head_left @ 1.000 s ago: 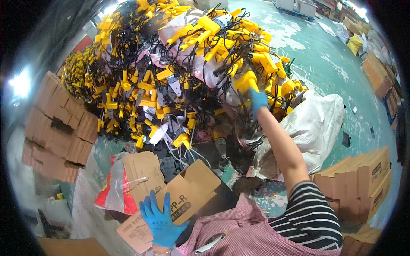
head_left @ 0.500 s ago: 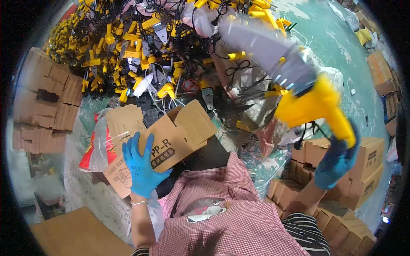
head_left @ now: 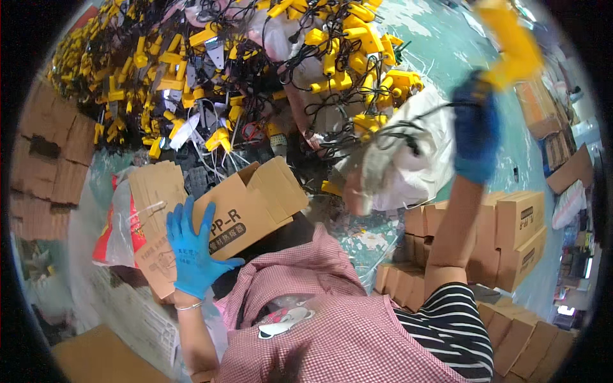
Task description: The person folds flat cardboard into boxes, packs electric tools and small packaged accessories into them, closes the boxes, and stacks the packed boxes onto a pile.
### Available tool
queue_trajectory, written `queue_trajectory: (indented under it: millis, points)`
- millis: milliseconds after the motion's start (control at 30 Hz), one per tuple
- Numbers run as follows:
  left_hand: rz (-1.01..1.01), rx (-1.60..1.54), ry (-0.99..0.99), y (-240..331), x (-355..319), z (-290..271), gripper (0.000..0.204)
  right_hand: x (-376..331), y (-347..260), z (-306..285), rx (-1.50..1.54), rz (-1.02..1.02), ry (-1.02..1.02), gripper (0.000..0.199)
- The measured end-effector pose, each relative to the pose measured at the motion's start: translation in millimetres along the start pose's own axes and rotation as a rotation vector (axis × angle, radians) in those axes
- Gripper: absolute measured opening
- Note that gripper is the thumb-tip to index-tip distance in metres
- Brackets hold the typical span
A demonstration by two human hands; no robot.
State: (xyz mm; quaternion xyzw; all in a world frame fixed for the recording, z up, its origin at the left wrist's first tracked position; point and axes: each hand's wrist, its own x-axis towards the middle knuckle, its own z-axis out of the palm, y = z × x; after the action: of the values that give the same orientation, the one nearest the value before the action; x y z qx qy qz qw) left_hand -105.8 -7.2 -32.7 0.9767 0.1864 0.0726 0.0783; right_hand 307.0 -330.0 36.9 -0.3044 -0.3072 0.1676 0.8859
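Filling the upper left and upper centre of the frame, the heap of yellow tools with tangled black cords lay on the teal floor, the largest thing before you. Along the right and lower right, stacked brown cartons stood in rows, and flattened cardboard sheets were piled at the left edge. At centre, the open cardboard box sat tilted just below the heap, its flaps raised and its printed side facing you. Right of centre, a white sack lay against the heap's lower edge. Left of the box, a clear plastic bag with red inside rested beside a bundle of folded card inserts.

Your right arm rose along the right side of the frame, and your right hand, in a blue glove, was closed around the lower end of a yellow tool, held high at the upper right, blurred, with a black cord trailing leftward from it toward the heap. Your left hand, also in a blue glove, lay spread flat with fingers wide against the box's left front face at lower left centre, gripping nothing. A thin bracelet circled that wrist.
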Motion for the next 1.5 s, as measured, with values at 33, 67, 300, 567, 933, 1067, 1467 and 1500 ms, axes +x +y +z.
queue_trajectory:
  millis: [33, 67, 300, 567, 933, 1067, 1467, 1500]
  points:
    - [0.045, -0.008, 0.01, 2, 5, -1, 0.098, -12, -46, 29, 0.149, 0.041, -0.15, 0.041]
    - [0.078, -0.003, 0.019, 4, 10, 1, 0.091, -25, -77, 46, 0.099, -0.086, -0.011, 0.046]
    - [0.495, -1.103, 0.142, 167, 128, 40, 0.065, -81, -69, 134, -0.132, -0.398, -0.095, 0.031]
    - [0.788, -1.203, -0.577, 227, 115, 111, 0.038, -85, -88, 93, -0.433, -0.524, -0.006, 0.034]
    - [0.445, -1.025, -0.029, 192, 71, 63, 0.027, -147, 51, -31, -1.029, -0.255, 0.456, 0.036]
    - [0.572, -1.124, 0.053, 157, 48, 50, 0.026, -139, 27, -71, -1.333, -0.177, 0.456, 0.051]
    - [0.387, -0.249, 0.03, 43, 3, -10, 0.08, -117, -41, -35, -1.256, 0.023, 0.577, 0.038]
    - [0.241, -0.114, 0.11, 35, 6, -14, 0.092, -129, -33, -32, -1.261, 0.068, 0.602, 0.038]
